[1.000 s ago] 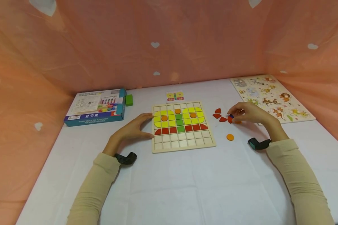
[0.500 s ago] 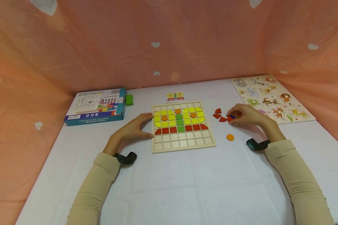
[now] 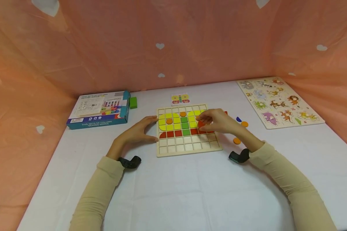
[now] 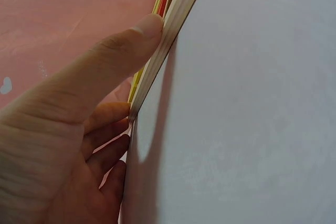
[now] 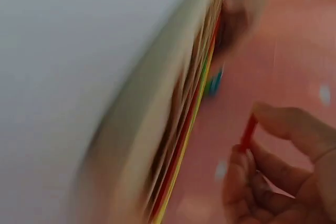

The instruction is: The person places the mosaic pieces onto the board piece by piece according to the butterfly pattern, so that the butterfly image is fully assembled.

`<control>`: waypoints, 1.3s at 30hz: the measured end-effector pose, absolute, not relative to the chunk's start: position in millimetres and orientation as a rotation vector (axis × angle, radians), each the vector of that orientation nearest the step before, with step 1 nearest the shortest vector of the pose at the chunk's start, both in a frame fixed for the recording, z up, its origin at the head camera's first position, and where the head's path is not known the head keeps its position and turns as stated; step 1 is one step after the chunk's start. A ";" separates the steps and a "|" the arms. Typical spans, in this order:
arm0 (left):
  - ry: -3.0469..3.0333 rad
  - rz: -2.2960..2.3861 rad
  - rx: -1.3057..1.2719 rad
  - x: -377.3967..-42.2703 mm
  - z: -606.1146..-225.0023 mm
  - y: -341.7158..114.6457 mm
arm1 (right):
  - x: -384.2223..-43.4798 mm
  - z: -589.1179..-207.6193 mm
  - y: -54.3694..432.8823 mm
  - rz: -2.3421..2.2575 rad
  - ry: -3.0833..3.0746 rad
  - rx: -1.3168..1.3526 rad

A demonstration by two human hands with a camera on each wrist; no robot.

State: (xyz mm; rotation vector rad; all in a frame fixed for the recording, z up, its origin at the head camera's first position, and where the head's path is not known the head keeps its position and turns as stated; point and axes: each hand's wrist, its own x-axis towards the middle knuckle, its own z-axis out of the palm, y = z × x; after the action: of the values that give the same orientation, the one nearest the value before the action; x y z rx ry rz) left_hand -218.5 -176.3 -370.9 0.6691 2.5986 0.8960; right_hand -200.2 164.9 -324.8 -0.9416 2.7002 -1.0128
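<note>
A wooden grid board (image 3: 188, 147) bears yellow, green, red and orange flat pieces set out like a butterfly. At its left edge my left hand (image 3: 136, 131) rests, thumb and fingers spread and touching the rim. In the left wrist view the thumb (image 4: 149, 27) lies against the wooden side. My right hand (image 3: 221, 122) is over the board's right part, pinching a red quarter-circle piece (image 5: 249, 132) between thumb and fingers. That hand hides some yellow and red pieces beneath it, and most of the loose red pieces behind it.
Right of the board lie two orange discs (image 3: 236, 141) and a blue piece (image 3: 238, 119). A butterfly picture card (image 3: 180, 99) is behind the board. An animal puzzle (image 3: 280, 104) lies at back right; a box (image 3: 98, 109) and a green block (image 3: 133, 102) at back left.
My right hand has picked up a red piece from the loose ones and moved left with it over the board. The blue piece and an orange disc are now uncovered. My left hand stays put.
</note>
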 end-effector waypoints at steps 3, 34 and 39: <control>2.596 0.893 0.675 -219.0 -370.7 -174.7 | -194.0 -330.2 130.6 -0.958 2.633 -1.070; 2.583 0.915 0.740 -217.6 -367.4 -176.7 | -199.1 -354.3 51.0 -0.800 2.448 -1.484; 2.585 0.908 0.738 -218.0 -368.4 -177.3 | -198.6 -354.7 51.3 -0.807 2.444 -1.478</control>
State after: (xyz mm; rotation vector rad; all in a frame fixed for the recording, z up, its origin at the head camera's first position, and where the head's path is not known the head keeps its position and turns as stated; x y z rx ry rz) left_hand -218.0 -177.3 -368.4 0.7377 2.5854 0.9080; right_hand -198.6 51.3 -354.7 -1.4782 2.4445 -0.8070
